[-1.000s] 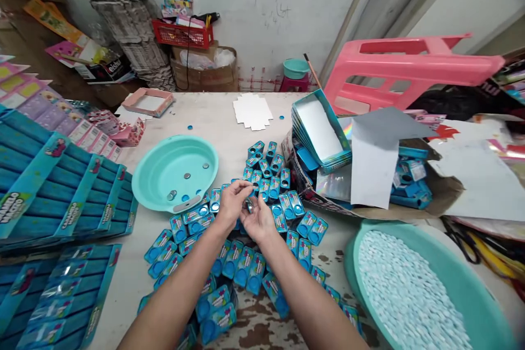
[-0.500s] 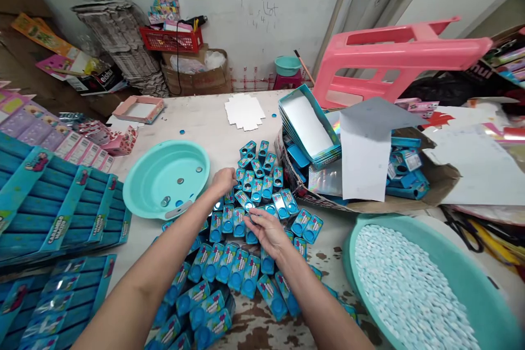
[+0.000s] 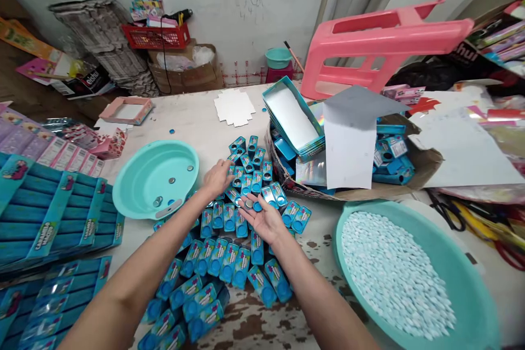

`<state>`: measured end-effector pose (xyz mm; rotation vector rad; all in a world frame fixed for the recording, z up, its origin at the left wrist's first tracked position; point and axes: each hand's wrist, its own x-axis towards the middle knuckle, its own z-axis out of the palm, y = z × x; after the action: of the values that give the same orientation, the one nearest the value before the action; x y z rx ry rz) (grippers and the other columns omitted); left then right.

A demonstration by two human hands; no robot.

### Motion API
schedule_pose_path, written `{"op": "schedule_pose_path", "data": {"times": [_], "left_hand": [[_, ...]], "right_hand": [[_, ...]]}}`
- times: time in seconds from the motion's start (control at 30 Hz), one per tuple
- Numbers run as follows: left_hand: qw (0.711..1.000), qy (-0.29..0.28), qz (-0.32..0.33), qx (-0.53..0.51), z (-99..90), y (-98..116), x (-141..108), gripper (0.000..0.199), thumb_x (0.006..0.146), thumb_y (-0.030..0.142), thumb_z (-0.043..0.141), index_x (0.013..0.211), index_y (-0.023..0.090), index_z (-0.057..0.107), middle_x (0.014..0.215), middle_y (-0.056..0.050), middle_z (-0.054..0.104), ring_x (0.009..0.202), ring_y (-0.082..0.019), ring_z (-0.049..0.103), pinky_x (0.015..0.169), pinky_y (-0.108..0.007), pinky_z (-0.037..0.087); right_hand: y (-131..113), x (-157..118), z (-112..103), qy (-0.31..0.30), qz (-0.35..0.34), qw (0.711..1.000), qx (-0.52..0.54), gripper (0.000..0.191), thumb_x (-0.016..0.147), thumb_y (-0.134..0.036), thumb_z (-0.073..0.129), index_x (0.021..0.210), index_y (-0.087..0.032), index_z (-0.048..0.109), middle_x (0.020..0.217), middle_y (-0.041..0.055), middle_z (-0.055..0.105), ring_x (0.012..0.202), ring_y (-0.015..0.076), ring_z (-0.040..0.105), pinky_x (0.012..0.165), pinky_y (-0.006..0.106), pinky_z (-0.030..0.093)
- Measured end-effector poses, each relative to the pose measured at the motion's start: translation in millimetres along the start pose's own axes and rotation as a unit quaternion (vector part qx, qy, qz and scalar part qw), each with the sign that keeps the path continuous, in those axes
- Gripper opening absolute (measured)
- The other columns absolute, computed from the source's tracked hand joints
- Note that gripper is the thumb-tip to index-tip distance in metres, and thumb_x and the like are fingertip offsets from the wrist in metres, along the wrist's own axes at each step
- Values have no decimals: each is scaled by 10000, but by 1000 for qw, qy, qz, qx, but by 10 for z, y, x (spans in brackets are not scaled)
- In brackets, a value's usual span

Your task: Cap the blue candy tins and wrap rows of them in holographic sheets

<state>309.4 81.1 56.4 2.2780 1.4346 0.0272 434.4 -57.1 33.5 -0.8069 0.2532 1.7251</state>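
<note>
Dozens of blue tins (image 3: 228, 262) crowd the bench (image 3: 184, 115) from mid-frame to the lower edge. Near centre, the left hand (image 3: 219, 178) curls over the upper tins; I cannot tell whether its grip pinches one. Just below and right, the right hand (image 3: 266, 222) is palm up, grip spread, a silver disc (image 3: 249, 204) and a blue disc (image 3: 257, 206) on its fingers. More discs (image 3: 171, 180) lie in the teal basin (image 3: 133, 158) at centre left.

Small blue rectangular tins (image 3: 228, 216) are bunched in the middle, round teal plastic basin (image 3: 143, 169) off to their left, oval teal plastic tub (image 3: 467, 290) to the right. Brown cardboard box (image 3: 424, 167) sits behind that tub, pink plastic stool (image 3: 381, 35) behind the box.
</note>
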Motion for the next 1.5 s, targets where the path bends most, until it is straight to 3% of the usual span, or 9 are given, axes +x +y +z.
{"op": "schedule_pose_path", "data": {"times": [0.13,0.27,0.37,0.5,0.67,0.87,1.1,1.3,1.5], "left_hand": [[965,-38,237,-103,170,143,-519,351,839,361,521,1171,256,565,1121,-68,571,1003,-201,536,879,-299,409],[956,-81,273,-63,284,220,-707,283,841,318,522,1095,222,603,1007,-85,606,980,-205,545,872,-301,413],[966,-80,225,-100,298,172,-625,231,849,272,476,1016,225,627,931,-68,630,892,-184,584,814,-274,437],[965,-59,29,-253,276,28,-281,213,803,208,460,951,209,613,634,10,598,588,-140,588,610,-242,459],[870,-50,-140,-471,183,-68,188,154,647,98,586,780,163,541,535,54,528,444,-90,529,492,-212,437],[775,-72,-120,-617,84,-70,296,261,610,91,643,852,157,572,606,31,554,616,-88,590,684,-243,517],[968,-77,-126,-202,181,-100,364,206,573,200,734,672,166,557,493,25,534,478,-150,563,522,-258,446],[984,-96,-152,-9,235,111,663,297,445,98,789,491,160,503,583,-102,610,865,-360,626,707,-367,455],[979,-100,-158,79,235,302,681,214,492,99,783,647,133,640,924,-205,671,1012,-395,577,798,-419,440]], "right_hand": [[15,51,-56,8,-25,1000,-14,152,852,-294,554,917,-167,603,855,45,694,743,157,671,748,320,538],[74,50,-82,39,-23,998,-36,70,827,-238,591,835,-169,596,738,17,685,595,129,646,639,270,534],[83,3,-96,38,-20,998,-55,71,828,-223,585,860,-160,593,764,47,690,682,159,678,717,320,542],[27,-66,-112,15,-19,996,-80,183,768,-167,630,947,-135,603,929,103,687,849,203,685,848,388,519],[-40,-112,-170,2,-51,991,-123,167,704,-38,565,840,-117,622,889,81,677,892,207,677,907,378,495],[-109,-114,-242,5,-69,983,-169,106,695,-99,608,790,-140,631,784,28,653,840,195,683,878,368,514],[-138,-41,-317,30,-101,964,-245,154,704,-176,655,855,-154,671,736,41,658,791,176,673,810,342,535],[-185,82,-309,58,-136,913,-379,277,589,-226,725,844,-175,630,625,-27,582,554,177,647,476,277,511],[-565,437,31,78,-261,826,-494,175,608,-260,686,710,-191,562,558,-42,568,513,164,621,495,277,492]]}}
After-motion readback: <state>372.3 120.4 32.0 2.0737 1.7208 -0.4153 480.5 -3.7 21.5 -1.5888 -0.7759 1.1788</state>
